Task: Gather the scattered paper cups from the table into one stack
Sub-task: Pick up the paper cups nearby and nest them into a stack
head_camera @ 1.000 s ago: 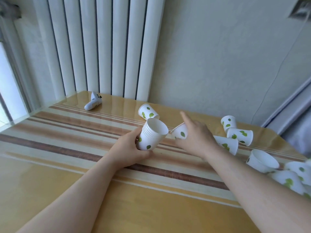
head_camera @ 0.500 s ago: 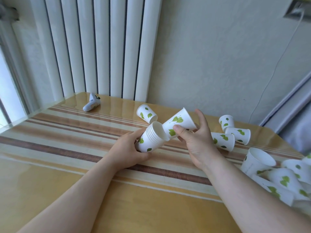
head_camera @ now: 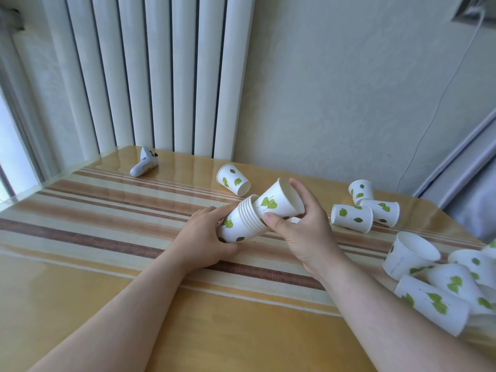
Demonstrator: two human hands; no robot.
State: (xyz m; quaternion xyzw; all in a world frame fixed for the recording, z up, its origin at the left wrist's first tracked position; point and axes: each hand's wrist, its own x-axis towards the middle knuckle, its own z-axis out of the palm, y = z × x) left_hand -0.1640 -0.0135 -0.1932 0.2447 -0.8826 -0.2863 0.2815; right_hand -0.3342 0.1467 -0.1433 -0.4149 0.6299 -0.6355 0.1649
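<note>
My left hand (head_camera: 205, 236) grips a stack of white paper cups with green leaves (head_camera: 241, 222), tilted with its mouth toward the right. My right hand (head_camera: 300, 226) holds a single cup (head_camera: 279, 201) whose base sits inside the stack's mouth. One loose cup (head_camera: 233, 179) lies on its side behind the stack. Three cups (head_camera: 352, 218) lie at the back right. Several more cups (head_camera: 434, 285) are heaped at the right edge, partly cut off by the frame.
The striped wooden table (head_camera: 107, 237) stands against a white radiator (head_camera: 150, 76) and wall. A small white controller (head_camera: 144, 165) lies at the back left. A window edge runs along the left side.
My right hand picked a cup off the table, lifted it and pushed its base into the mouth of the stack. My left hand kept hold of the stack.
</note>
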